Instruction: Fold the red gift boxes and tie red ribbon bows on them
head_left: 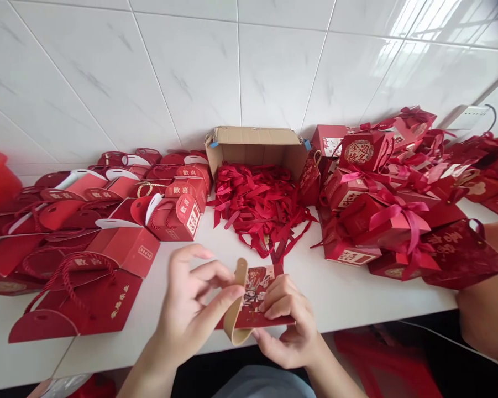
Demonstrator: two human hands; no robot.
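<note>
At the table's front edge my right hand (288, 318) grips a red printed gift box (255, 290), thumb below and fingers on its picture side. My left hand (203, 301) pinches a tan strap (232, 318) with a hole near its upper end. The strap curves down in a loop beside the box's left side; where its other end joins is hidden. Just beyond the box, a heap of dark red ribbons (259, 204) spills from an open cardboard carton (257, 135). A ribbon end reaches the top of the box.
Rows of red gift boxes with rope handles (108, 293) fill the left. Boxes with tied ribbon bows (392, 218) are piled at the right. Another person's arm (487, 293) is at the right edge. A red plastic container (0, 179) stands far left. Behind rises a tiled wall (190, 66).
</note>
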